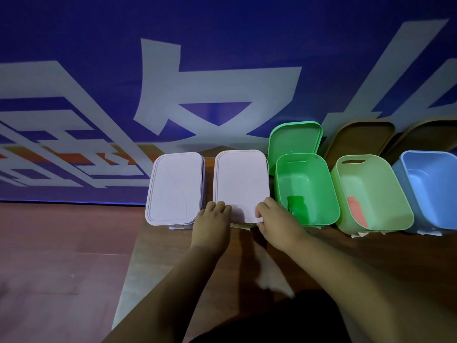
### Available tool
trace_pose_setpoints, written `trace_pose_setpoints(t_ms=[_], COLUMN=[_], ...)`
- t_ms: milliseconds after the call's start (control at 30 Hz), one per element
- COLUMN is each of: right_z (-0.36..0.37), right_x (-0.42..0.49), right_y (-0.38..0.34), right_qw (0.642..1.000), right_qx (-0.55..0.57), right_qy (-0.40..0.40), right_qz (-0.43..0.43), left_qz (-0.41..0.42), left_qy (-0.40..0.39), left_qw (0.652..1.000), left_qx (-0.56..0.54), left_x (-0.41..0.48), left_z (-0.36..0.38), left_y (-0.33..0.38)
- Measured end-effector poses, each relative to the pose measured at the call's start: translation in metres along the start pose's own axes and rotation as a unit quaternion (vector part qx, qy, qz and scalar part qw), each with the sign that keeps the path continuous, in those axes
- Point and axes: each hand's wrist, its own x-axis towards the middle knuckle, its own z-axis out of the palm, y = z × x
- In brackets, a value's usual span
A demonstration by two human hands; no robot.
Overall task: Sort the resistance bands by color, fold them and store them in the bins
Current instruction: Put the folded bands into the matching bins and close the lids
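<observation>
Five bins stand in a row on the table. The two on the left carry pale lilac lids: the far-left lid [174, 188] and a second lid [241, 184]. My left hand [214, 219] and my right hand [274, 217] both rest on the near edge of that second lid, fingers lying on top of it. An open green bin [306, 169] holds a folded green band [296, 205]. The light green bin [371, 169] holds a folded red-orange band [357, 210]. At the right edge stands an open blue bin [435, 184]; no band shows inside it.
A green lid [294, 137] and two brown lids [363, 138] lean against the blue banner wall [222, 70] behind the bins. The wooden table [173, 256] reaches toward me; its left edge drops to a reddish floor [61, 256].
</observation>
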Motion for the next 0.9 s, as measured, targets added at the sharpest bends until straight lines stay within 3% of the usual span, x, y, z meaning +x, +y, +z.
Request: trace_pose_setpoints(t_ms=[233, 400, 567, 767, 900], right_z=[-0.004, -0.041, -0.105, -0.163, -0.182], right_x=[0.003, 0.024, 0.055, 0.082, 0.095], right_y=[0.010, 0.033, 0.068, 0.105, 0.126], right_qw=[0.997, 0.984, 0.995, 0.986, 0.984], right_qx=[0.076, 0.171, 0.100, 0.003, 0.012], right_qy=[-0.016, -0.056, 0.023, 0.153, 0.146], right_qz=[-0.015, -0.007, 0.010, 0.067, 0.101], left_qz=[-0.030, -0.032, -0.004, -0.004, -0.036], left_qy=[-0.046, -0.078, -0.064, 0.029, 0.023], left_qw=[0.998, 0.995, 0.993, 0.988, 0.988], left_qx=[0.023, -0.052, -0.096, -0.152, -0.149], left_x=[0.013, 0.052, 0.126, 0.195, 0.227], left_z=[-0.016, -0.045, -0.076, -0.102, -0.100], left_y=[0.002, 0.018, 0.055, 0.105, 0.122])
